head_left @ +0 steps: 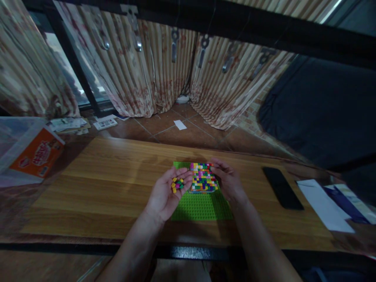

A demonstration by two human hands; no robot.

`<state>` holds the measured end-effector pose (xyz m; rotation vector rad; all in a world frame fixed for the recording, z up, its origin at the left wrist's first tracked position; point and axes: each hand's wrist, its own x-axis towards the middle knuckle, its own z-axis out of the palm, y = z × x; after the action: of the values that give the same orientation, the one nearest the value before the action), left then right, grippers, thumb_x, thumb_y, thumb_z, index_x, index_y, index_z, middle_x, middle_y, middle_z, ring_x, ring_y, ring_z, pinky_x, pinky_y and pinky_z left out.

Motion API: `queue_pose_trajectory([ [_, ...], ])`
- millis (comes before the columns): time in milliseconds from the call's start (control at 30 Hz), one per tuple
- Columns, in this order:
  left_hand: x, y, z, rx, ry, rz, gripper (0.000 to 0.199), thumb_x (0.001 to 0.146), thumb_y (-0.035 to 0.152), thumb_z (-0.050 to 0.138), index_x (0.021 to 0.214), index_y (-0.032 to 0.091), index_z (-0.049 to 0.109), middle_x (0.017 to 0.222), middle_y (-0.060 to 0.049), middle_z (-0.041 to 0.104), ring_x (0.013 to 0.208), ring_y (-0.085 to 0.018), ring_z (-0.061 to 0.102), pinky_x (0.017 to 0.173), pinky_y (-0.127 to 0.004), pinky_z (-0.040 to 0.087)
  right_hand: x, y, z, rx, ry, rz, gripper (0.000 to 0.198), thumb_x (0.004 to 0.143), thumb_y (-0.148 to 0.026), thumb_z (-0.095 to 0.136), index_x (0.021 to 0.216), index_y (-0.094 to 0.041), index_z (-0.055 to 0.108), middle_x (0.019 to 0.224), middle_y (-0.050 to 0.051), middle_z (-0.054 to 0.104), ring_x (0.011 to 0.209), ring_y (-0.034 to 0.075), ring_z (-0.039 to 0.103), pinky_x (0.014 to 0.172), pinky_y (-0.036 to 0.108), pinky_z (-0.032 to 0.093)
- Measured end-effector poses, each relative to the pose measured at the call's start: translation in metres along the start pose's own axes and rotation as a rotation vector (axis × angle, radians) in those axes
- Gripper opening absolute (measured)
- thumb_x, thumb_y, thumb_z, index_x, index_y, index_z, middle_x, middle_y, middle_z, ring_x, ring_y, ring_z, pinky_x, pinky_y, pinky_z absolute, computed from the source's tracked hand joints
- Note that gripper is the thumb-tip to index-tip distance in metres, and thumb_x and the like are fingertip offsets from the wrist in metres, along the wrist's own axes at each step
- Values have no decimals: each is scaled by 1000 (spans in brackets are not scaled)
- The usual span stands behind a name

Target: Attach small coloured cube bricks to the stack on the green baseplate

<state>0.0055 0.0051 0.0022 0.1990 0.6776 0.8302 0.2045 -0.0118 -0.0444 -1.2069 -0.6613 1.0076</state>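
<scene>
Palm up, my left hand (167, 192) cups several small loose toy bricks (177, 185), mostly yellow, with some green and magenta. Its fingertips reach the left side of a multicoloured block of toy bricks (203, 178), built up in layers on a green studded baseplate (202, 207). My right hand (227, 178) is at the block's far right corner. Its thumb and fingers are bent close together there; whether a small brick is between them is too small to make out.
The baseplate lies on a wooden table (117, 188). To the right are a black phone (282, 188) and a white sheet of paper (324, 205). A clear plastic box (17, 156) with an orange label stands at the left. Patterned curtains (164, 74) hang beyond the table.
</scene>
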Motion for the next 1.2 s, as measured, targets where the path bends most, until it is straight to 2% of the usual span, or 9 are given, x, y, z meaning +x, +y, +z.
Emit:
queue_pose_trajectory([
  [100, -2, 0, 1, -19, -52, -17, 36, 95, 34, 45, 91, 5, 66, 102, -18, 70, 90, -19, 68, 84, -28, 55, -2, -4, 0, -75, 48, -98, 39, 57, -28, 83, 94, -24, 71, 91, 2, 74, 83, 20, 68, 82, 39, 55],
  [167, -3, 1, 2, -41, -85, -21, 40, 94, 38, 44, 95, 5, 66, 110, -20, 68, 101, -22, 66, 90, -31, 52, -6, -11, 2, -202, 93, -219, 35, 62, -31, 81, 95, -24, 71, 97, 3, 72, 87, 21, 66, 84, 39, 53],
  [233, -4, 1, 2, -53, -107, -27, 44, 94, 41, 43, 99, 4, 65, 115, -22, 66, 107, -24, 64, 93, -32, 51, -13, -19, 8, -354, 72, -346, 27, 71, -31, 76, 96, -24, 72, 98, 4, 71, 88, 21, 65, 84, 40, 52],
  [333, -5, 2, 2, -61, -143, -54, 49, 95, 46, 40, 103, 4, 64, 112, -21, 66, 103, -24, 64, 89, -32, 51, -27, -31, 23, -597, -147, -556, 15, 83, -26, 66, 97, -27, 72, 100, 4, 68, 96, 20, 62, 89, 41, 49],
  [433, -6, 3, 3, -79, -174, -68, 53, 95, 49, 37, 103, 4, 64, 98, -17, 67, 87, -20, 65, 82, -29, 51, -40, -38, 38, -834, -372, -691, 20, 89, -20, 60, 103, -29, 71, 107, 4, 64, 104, 20, 59, 92, 41, 47],
  [533, -6, 3, 3, -115, -190, -72, 52, 95, 49, 36, 100, 5, 64, 87, -12, 65, 77, -17, 63, 75, -27, 51, -47, -38, 47, -981, -461, -732, 21, 90, -16, 59, 105, -26, 70, 111, 6, 61, 107, 22, 55, 94, 42, 46],
  [667, -6, 3, 2, -162, -216, -92, 49, 95, 48, 36, 98, 7, 64, 83, -11, 64, 74, -16, 60, 71, -26, 49, -50, -34, 51, -1084, -464, -758, 20, 90, -14, 59, 104, -22, 70, 111, 8, 59, 109, 24, 51, 96, 45, 44],
  [867, -4, 3, 0, -205, -239, -114, 51, 95, 47, 38, 103, 4, 64, 85, -11, 63, 73, -15, 58, 70, -25, 47, -50, -33, 53, -1093, -434, -798, 12, 90, -13, 60, 95, -19, 70, 103, 8, 62, 101, 24, 53, 90, 43, 46],
  [1200, -4, 1, 1, -181, -235, -129, 51, 95, 46, 38, 107, 3, 62, 92, -12, 65, 77, -15, 60, 78, -27, 48, -49, -38, 51, -1102, -421, -718, 6, 89, -15, 62, 84, -18, 64, 98, 6, 64, 97, 23, 55, 86, 40, 45],
])
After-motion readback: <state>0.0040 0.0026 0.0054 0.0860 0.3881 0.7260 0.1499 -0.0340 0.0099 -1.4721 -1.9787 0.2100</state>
